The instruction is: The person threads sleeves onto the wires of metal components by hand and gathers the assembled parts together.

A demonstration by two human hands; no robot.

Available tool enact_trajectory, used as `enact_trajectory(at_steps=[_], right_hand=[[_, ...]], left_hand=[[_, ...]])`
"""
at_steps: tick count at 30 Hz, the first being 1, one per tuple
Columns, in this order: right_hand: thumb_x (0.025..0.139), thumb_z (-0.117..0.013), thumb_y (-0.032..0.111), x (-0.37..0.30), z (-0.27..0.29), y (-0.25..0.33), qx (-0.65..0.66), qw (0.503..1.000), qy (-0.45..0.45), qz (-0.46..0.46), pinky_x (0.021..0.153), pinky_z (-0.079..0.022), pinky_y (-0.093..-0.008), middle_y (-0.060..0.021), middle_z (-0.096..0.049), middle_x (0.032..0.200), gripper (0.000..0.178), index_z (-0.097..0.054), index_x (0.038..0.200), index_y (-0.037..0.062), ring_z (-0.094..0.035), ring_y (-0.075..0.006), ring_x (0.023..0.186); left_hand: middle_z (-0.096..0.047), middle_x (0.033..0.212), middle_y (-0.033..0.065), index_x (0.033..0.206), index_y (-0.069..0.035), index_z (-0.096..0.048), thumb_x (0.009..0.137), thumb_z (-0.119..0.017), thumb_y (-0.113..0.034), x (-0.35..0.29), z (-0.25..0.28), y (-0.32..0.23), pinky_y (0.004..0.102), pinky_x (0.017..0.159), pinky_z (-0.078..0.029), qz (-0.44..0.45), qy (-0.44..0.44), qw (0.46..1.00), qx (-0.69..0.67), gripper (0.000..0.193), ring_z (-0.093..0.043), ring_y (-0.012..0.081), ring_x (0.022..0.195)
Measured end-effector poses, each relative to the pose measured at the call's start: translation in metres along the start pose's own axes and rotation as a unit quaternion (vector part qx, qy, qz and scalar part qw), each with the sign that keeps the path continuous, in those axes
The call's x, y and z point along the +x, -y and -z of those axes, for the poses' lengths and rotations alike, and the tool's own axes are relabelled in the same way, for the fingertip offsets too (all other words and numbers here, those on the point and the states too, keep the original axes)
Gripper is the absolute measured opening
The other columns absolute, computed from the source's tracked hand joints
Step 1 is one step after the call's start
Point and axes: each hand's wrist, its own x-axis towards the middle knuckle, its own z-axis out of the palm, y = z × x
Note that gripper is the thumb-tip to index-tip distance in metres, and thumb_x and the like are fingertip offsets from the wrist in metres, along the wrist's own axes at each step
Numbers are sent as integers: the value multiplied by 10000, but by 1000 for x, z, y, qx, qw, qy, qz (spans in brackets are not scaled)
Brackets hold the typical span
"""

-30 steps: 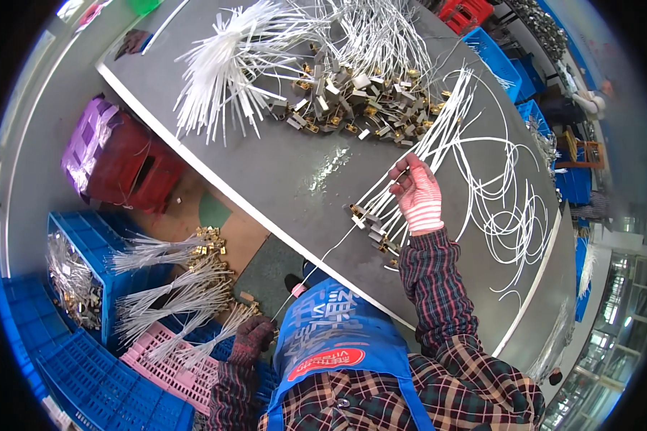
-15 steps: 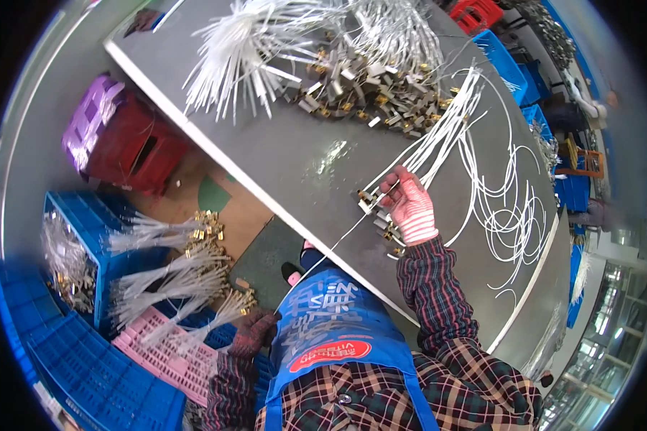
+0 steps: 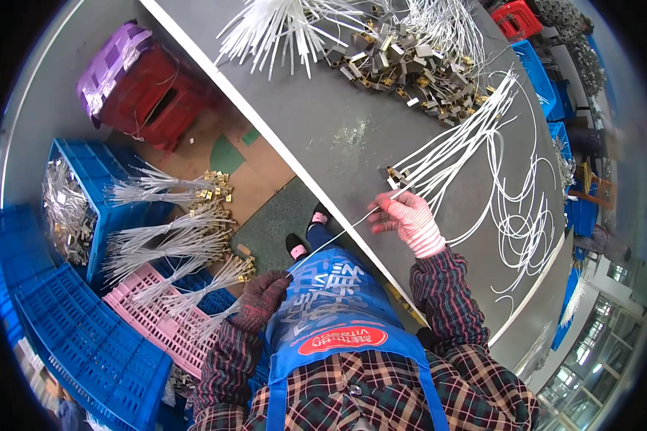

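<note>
A thin white cable (image 3: 330, 242) stretches across the front of my blue apron and over the table's edge, between my two hands. My left hand (image 3: 261, 299), in a dark reddish knit glove, is closed around its lower end. The fingers of my right hand (image 3: 412, 224), in a pink-and-white striped glove, pinch the cable near the table edge. Just beyond the right fingers, small metal-and-brass connector pieces (image 3: 395, 176) lie on the table, partly hidden by the hand. Several loose white cables (image 3: 449, 152) fan out from there toward the far right.
A heap of metal connectors (image 3: 417, 68) with white cable bundles (image 3: 284, 29) covers the table's far side. At left stand a red stool (image 3: 154, 100), blue crates (image 3: 86, 337) and a pink basket (image 3: 169, 316) bearing cable bundles with brass ends (image 3: 172, 233).
My right hand has drawn back toward me from the connector pieces, along the cable. My left hand has risen a little, still gripping its end. The whole view has shifted.
</note>
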Motion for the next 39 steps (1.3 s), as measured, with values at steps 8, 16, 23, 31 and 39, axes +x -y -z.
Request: enact_trajectory(at_steps=[8,16,23,31,39], right_hand=[[857,-628,161,-5,0,-1,-13,999,-27,31,646,-560,-358,-175,-623,933,265,-556,1017,-37,-647,-259,782],[875,-599,141,-9,-6,-6,6,997,-51,53,657,-562,-374,-211,-613,930,262,-532,1047,-44,-652,-302,793],[872,-599,131,-8,-1,-14,0,996,-59,74,657,-563,-385,-204,-613,921,260,-531,1052,-43,-652,-307,788],[864,-618,203,1,16,-16,53,998,-3,22,672,-551,-405,-166,-592,965,321,-533,1061,-36,-623,-277,825],[864,-617,235,-5,31,-3,-50,992,-39,106,553,-539,-351,-95,-558,711,317,-544,1014,-34,-572,-200,583]], left_hand=[[-607,709,45,1038,-20,-642,886,-573,-173,0,5,-15,254,578,-452,-138,-38,982,127,226,-541,101,620],[-603,769,64,1025,-7,-631,896,-562,-175,3,8,-7,266,600,-458,-107,-26,987,117,224,-561,128,658],[-604,745,53,1034,-13,-628,900,-562,-184,8,11,-6,264,579,-457,-140,-11,983,122,227,-554,113,642],[-600,740,52,1019,-17,-622,902,-548,-190,17,13,2,271,601,-450,-93,21,992,87,222,-543,108,651],[-517,614,-1,965,-40,-631,884,-575,-261,20,5,-1,222,428,-331,-34,111,993,-28,242,-433,71,491]])
